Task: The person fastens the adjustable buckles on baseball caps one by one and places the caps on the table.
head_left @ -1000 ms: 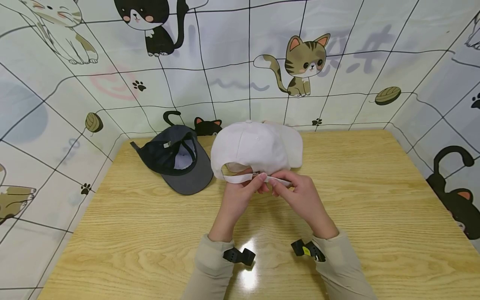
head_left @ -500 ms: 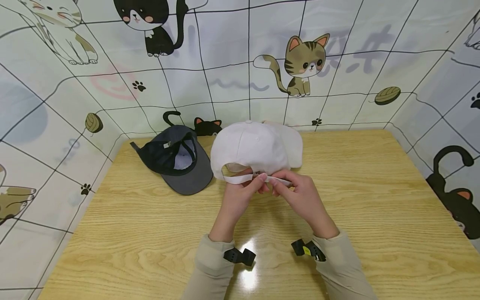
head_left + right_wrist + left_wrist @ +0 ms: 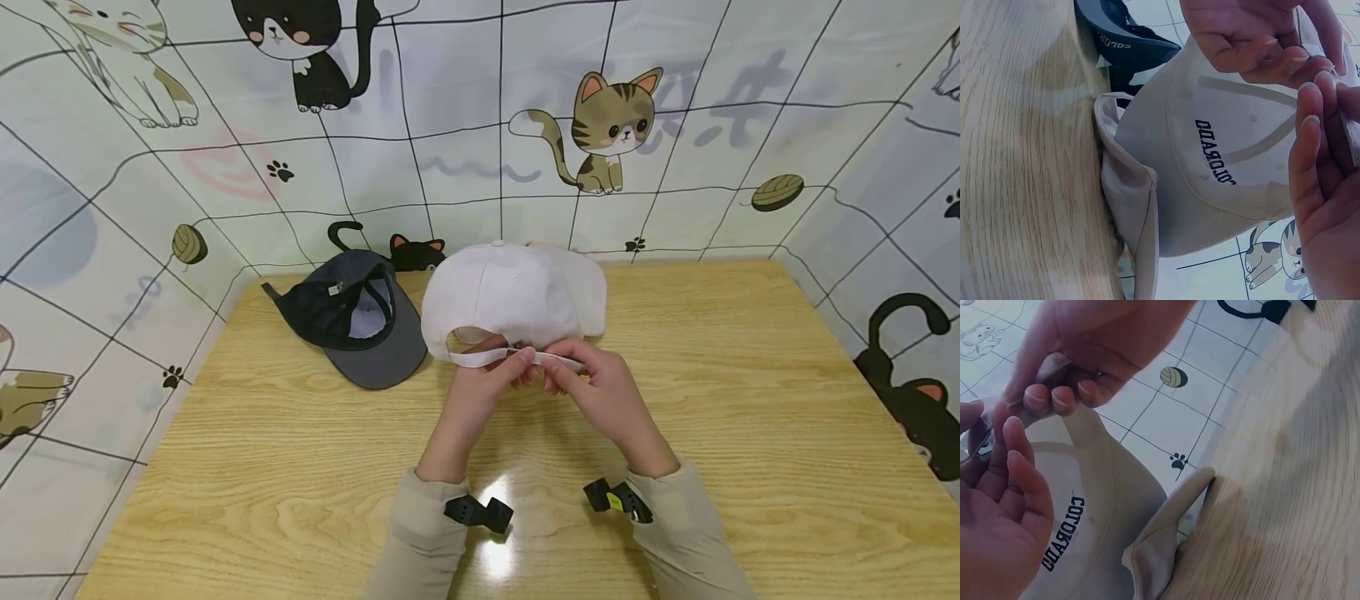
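Note:
A white baseball cap (image 3: 502,287) sits with its back opening turned toward me and its brim to the right. Its back strap (image 3: 476,358) passes between both hands. My left hand (image 3: 480,387) pinches the strap near its middle, thumb on top. Just to the right, my right hand (image 3: 603,392) pinches the strap's free end between thumb and fingers. In the right wrist view, the underside of the cap shows the lettering COLORADO (image 3: 1213,150). The buckle area is mostly covered by fingers.
A dark navy cap with a grey brim (image 3: 382,354) lies tipped over to the left, its inside showing. The wooden table (image 3: 300,483) ends at a cat-patterned cloth backdrop (image 3: 457,167) behind and on both sides.

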A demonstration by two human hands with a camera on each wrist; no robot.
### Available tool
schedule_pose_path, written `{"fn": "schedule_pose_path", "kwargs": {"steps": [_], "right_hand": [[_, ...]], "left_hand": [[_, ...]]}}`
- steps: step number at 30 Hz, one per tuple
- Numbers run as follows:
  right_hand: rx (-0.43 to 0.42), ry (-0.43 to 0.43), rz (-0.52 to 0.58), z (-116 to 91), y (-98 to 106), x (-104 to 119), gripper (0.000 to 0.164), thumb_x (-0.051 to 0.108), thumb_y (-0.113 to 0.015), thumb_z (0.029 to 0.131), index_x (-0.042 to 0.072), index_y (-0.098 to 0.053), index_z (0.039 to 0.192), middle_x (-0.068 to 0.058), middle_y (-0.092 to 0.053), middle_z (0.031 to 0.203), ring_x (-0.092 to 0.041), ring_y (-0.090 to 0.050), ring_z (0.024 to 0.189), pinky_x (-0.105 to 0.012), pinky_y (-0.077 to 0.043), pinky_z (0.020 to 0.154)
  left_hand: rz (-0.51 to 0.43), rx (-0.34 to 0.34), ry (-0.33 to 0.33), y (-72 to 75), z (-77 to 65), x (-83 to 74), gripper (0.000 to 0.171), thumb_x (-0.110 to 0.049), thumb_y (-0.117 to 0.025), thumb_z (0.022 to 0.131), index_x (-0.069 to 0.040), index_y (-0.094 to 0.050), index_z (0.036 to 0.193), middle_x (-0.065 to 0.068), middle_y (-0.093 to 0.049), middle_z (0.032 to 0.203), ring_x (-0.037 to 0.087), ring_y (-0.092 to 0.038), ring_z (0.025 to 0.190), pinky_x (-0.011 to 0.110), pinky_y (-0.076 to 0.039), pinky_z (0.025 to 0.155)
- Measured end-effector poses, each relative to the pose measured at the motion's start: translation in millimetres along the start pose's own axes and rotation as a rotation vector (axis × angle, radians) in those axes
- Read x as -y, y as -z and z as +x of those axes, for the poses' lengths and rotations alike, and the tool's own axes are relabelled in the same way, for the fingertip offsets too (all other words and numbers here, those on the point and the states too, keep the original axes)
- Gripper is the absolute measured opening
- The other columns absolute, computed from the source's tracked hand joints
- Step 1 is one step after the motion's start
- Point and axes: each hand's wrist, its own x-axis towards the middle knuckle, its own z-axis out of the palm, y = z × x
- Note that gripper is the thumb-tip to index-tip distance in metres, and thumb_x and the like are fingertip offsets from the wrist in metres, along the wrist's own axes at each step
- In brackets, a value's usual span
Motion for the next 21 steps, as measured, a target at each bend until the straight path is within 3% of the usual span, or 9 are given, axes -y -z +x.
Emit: {"fn": "schedule_pose_path", "kwargs": {"steps": [6,21], "right_hand": [[-0.024,0.040,-0.045,-1.9,1.0,19.5,0.008,0.011,-0.054,0.089,0.005,-0.060,0.090,-0.006,-0.059,0.065,-0.021,-0.058,0.060,-0.027,-0.048,0.057],[-0.036,0.057,-0.036,-2.4,2.5,23.8,0.006,0.009,-0.054,0.089,0.007,-0.060,0.089,-0.008,-0.059,0.066,-0.022,-0.058,0.059,-0.032,-0.050,0.056]], "left_hand": [[-0.067,-0.032,0.034,-1.4,-0.7,3.1,0.015,-0.017,-0.061,0.085,-0.002,-0.059,0.088,0.006,-0.057,0.069,0.020,-0.053,0.063,0.029,-0.042,0.057],[-0.213,-0.022,0.056,-4.3,0.2,-0.3,0.004,-0.008,-0.058,0.086,-0.010,-0.056,0.082,0.001,-0.051,0.065,0.013,-0.048,0.061,0.024,-0.042,0.055]]}}
